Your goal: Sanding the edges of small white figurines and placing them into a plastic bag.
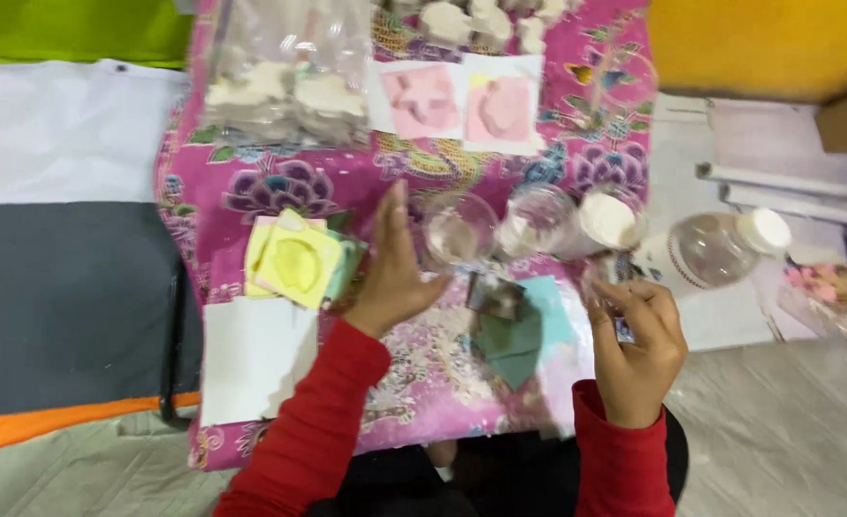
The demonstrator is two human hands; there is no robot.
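Your left hand [392, 271] lies flat and open beside the clear cup [458, 230], steadying it, while your right hand [634, 347] pinches a small clear piece [607, 278] right of that cup.

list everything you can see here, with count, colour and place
cloth: one, pink floral, covering the table
yellow sheets: small stack, left of centre
white sheet: one, near left corner
pink sheets: two, on white backing, far centre
plastic bag: one, clear, holding white pieces, far left
clear cups: about three, centre
bottle: one, clear with white cap, lying right
teal paper: one, centre front
left hand: open, red sleeve, beside a cup
right hand: fingers pinching a small clear item, too blurred to identify
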